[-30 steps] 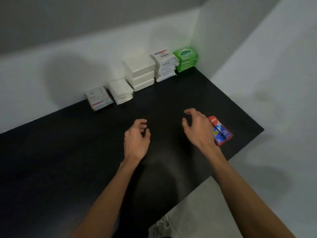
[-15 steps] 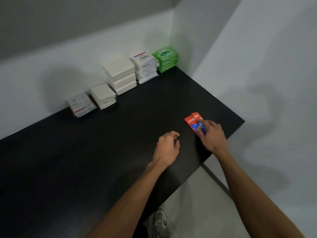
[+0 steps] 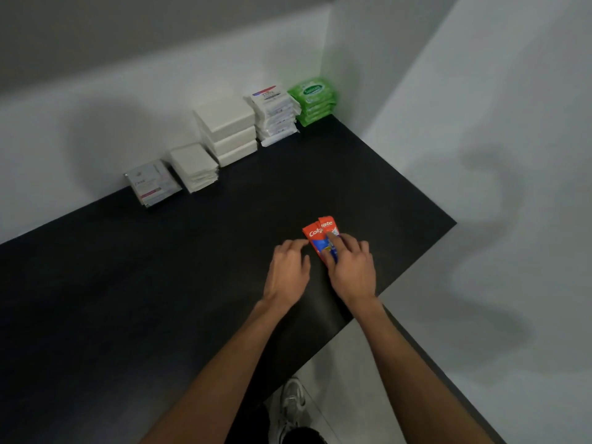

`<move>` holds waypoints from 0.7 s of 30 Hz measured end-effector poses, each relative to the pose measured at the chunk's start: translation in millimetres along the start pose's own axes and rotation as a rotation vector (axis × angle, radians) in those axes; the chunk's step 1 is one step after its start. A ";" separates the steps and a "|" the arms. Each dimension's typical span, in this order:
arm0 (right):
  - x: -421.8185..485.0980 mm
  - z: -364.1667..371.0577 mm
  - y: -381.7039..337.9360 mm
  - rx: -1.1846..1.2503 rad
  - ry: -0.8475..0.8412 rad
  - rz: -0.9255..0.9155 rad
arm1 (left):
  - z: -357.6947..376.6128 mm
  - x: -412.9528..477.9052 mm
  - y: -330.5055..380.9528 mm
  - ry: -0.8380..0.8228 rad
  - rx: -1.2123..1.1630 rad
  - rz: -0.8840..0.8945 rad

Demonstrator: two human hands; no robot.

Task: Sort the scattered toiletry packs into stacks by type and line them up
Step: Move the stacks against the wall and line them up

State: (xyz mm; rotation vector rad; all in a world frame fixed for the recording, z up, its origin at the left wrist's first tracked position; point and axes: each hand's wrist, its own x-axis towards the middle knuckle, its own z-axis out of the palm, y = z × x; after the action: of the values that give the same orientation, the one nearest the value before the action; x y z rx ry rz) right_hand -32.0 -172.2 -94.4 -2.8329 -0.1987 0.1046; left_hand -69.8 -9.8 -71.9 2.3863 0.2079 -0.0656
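From the head camera, the right hand [image 3: 352,267] is now down on the Colgate toothpaste packs [image 3: 322,237], fingertips pressing on their blue near end, where a second ago it was only hovering beside them with curled fingers. The left hand [image 3: 288,270] has swung across too and now sits just left of the right one, fingers [image 3: 296,244] loosely bent and reaching the packs' left edge; whether it actually touches I cannot tell, and it grips nothing. Two red packs show, fanned and overlapping, just ahead of both hands' knuckles, near the right end of the black table [image 3: 128,299]. Far beyond the hands, against the wall, the line is built: green wipes stack [image 3: 312,104], Dove soap stack [image 3: 275,115], white box stack [image 3: 227,129], white sachet stack [image 3: 193,166], Dove sachets [image 3: 152,184]. So this looks like the last loose type, and squaring these two packs together seems the step in hand before they join that row.
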 end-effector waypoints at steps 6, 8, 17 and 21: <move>-33.2 19.1 -65.1 0.017 -0.049 -0.106 | -34.9 -41.2 -49.6 0.011 -0.113 -0.115; -41.9 24.5 -84.2 0.029 -0.072 -0.134 | -43.6 -58.5 -63.0 0.019 -0.115 -0.133; -61.2 25.3 -116.9 0.088 -0.188 -0.295 | -49.2 -109.0 -87.3 0.078 -0.245 -0.199; -55.0 16.0 -110.8 0.154 -0.206 -0.230 | -41.3 -108.6 -71.6 0.077 -0.265 -0.232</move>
State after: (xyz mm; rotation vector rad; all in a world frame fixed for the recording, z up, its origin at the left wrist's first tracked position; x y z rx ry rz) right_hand -101.7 -70.8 -73.6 -2.6222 -0.5344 0.3465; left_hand -189.4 55.6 -78.1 2.0942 0.4979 -0.0509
